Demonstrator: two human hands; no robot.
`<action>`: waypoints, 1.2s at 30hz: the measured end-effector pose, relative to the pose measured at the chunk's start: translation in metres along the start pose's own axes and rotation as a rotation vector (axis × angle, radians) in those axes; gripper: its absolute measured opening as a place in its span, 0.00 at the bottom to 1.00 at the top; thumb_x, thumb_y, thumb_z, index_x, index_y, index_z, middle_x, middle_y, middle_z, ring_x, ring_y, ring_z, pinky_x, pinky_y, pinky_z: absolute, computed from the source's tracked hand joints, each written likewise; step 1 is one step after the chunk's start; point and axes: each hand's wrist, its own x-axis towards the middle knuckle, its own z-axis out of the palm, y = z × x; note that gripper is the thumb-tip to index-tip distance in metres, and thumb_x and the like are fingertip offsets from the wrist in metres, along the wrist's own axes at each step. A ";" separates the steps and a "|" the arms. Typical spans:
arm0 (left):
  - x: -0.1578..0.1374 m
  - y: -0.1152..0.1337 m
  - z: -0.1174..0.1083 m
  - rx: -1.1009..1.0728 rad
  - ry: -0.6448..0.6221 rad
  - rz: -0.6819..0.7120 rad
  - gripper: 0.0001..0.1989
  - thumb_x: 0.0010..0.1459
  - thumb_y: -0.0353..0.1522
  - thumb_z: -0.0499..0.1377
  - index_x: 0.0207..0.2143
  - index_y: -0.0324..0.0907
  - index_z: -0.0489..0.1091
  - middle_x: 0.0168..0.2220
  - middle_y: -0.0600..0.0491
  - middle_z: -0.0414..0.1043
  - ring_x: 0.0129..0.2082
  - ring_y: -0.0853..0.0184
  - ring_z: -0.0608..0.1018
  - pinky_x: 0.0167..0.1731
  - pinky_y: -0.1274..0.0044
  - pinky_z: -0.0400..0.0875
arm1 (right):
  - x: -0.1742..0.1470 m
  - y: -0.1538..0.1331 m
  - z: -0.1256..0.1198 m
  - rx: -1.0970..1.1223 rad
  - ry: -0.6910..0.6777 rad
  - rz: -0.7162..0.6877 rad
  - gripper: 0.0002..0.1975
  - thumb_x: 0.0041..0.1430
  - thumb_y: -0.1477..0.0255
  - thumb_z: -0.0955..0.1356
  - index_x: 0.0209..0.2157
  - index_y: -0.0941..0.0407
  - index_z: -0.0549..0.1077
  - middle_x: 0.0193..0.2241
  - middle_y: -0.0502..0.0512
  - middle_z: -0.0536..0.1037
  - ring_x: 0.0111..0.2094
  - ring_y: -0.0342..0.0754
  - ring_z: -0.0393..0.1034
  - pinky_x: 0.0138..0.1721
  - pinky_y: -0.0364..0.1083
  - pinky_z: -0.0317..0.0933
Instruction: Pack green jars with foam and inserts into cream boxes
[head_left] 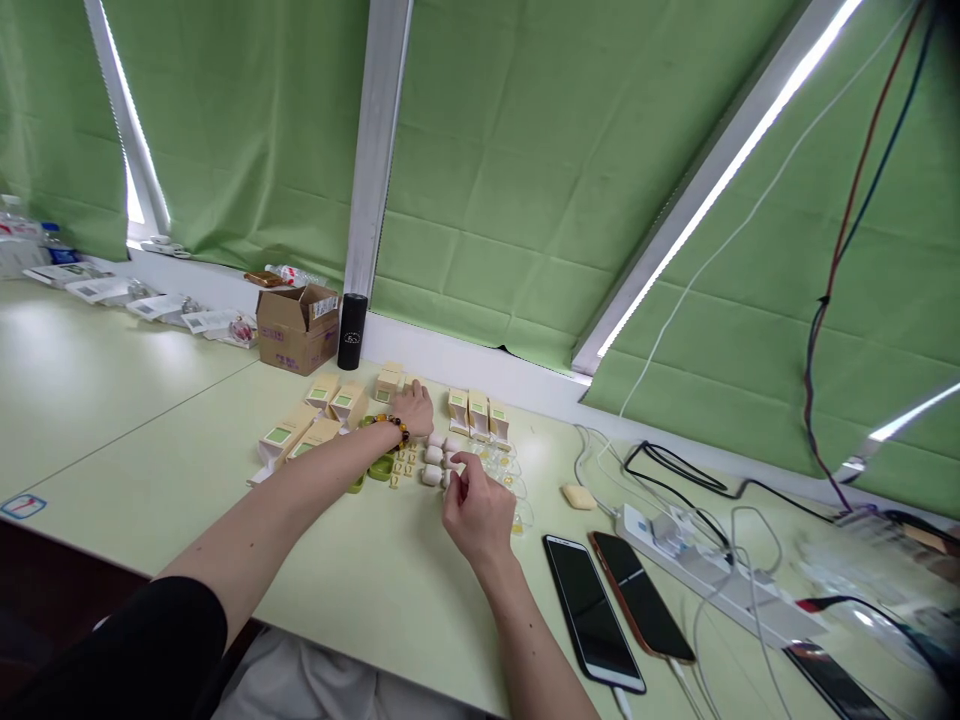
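Observation:
My left hand (415,408), with a beaded bracelet (395,428) at the wrist, stretches to the back of the table. Its fingers close at a small pale-yellow box (407,382), which they partly cover. My right hand (480,508) hovers by a group of small whitish rounded cases (432,464), fingers curled; whatever is between them is hidden. Left of the cases lie rows of small yellow pieces (395,481) and green trays (382,467), partly behind my left forearm. Clear plastic pieces (504,462) lie beyond my right hand.
Opened yellow boxes (478,415) stand behind, and more boxes (283,435) on the left. A cardboard carton (298,330) and black tumbler (352,332) sit near the wall. Two phones (592,612) (642,596), a power strip (705,575) and tangled cables occupy the right side.

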 end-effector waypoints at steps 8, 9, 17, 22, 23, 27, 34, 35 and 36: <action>0.025 -0.004 0.007 -0.062 -0.029 -0.079 0.44 0.57 0.35 0.62 0.73 0.39 0.49 0.76 0.30 0.41 0.64 0.43 0.70 0.52 0.61 0.73 | 0.001 -0.003 -0.003 -0.005 -0.009 0.000 0.14 0.65 0.73 0.60 0.46 0.55 0.74 0.20 0.48 0.76 0.21 0.47 0.69 0.27 0.43 0.48; 0.028 -0.004 0.008 -0.067 -0.027 -0.089 0.45 0.57 0.36 0.62 0.73 0.39 0.48 0.76 0.30 0.41 0.64 0.43 0.69 0.52 0.60 0.73 | 0.001 -0.004 -0.003 -0.004 -0.010 -0.001 0.14 0.65 0.74 0.60 0.46 0.55 0.74 0.21 0.48 0.76 0.21 0.47 0.69 0.27 0.43 0.48; 0.037 -0.007 0.013 -0.084 -0.026 -0.131 0.45 0.58 0.35 0.61 0.74 0.33 0.47 0.76 0.27 0.38 0.66 0.41 0.67 0.57 0.59 0.69 | -0.001 -0.004 0.001 0.008 0.006 -0.038 0.14 0.64 0.74 0.60 0.46 0.55 0.74 0.21 0.48 0.77 0.20 0.46 0.69 0.26 0.43 0.47; 0.037 -0.004 0.009 -0.102 -0.019 -0.136 0.46 0.58 0.33 0.62 0.73 0.31 0.46 0.76 0.25 0.38 0.66 0.39 0.67 0.58 0.56 0.67 | -0.002 -0.004 0.003 0.016 0.006 -0.056 0.14 0.64 0.75 0.61 0.46 0.55 0.73 0.22 0.48 0.77 0.20 0.46 0.69 0.25 0.43 0.47; 0.036 -0.004 0.007 -0.106 -0.018 -0.136 0.45 0.57 0.32 0.62 0.73 0.32 0.47 0.76 0.25 0.38 0.66 0.39 0.67 0.58 0.56 0.66 | -0.002 -0.004 0.003 0.019 0.005 -0.059 0.14 0.64 0.75 0.61 0.46 0.55 0.73 0.22 0.48 0.77 0.21 0.46 0.70 0.25 0.43 0.48; 0.031 -0.003 0.001 -0.123 -0.016 -0.136 0.40 0.58 0.29 0.62 0.70 0.25 0.52 0.74 0.20 0.39 0.63 0.39 0.70 0.56 0.60 0.68 | -0.004 -0.003 0.006 0.027 -0.006 -0.057 0.14 0.65 0.75 0.61 0.48 0.55 0.73 0.24 0.49 0.78 0.22 0.47 0.71 0.26 0.43 0.48; 0.012 0.003 -0.028 -0.196 0.032 -0.048 0.30 0.58 0.26 0.60 0.62 0.22 0.63 0.71 0.17 0.48 0.52 0.48 0.79 0.44 0.67 0.73 | -0.004 -0.003 0.007 0.020 -0.034 -0.053 0.13 0.64 0.75 0.61 0.47 0.55 0.73 0.24 0.50 0.79 0.22 0.47 0.71 0.26 0.43 0.48; 0.009 0.004 -0.036 -0.214 0.045 -0.020 0.27 0.58 0.27 0.60 0.59 0.24 0.67 0.70 0.20 0.54 0.48 0.50 0.81 0.43 0.68 0.74 | -0.004 -0.004 0.007 0.021 -0.035 -0.052 0.14 0.64 0.75 0.61 0.47 0.55 0.73 0.24 0.50 0.79 0.22 0.47 0.71 0.26 0.43 0.48; 0.005 0.005 -0.045 -0.234 0.068 0.014 0.22 0.59 0.27 0.60 0.55 0.27 0.72 0.67 0.24 0.61 0.46 0.52 0.82 0.43 0.68 0.74 | -0.004 -0.005 0.007 0.023 -0.036 -0.052 0.14 0.64 0.75 0.61 0.48 0.55 0.73 0.24 0.50 0.80 0.22 0.47 0.72 0.26 0.43 0.48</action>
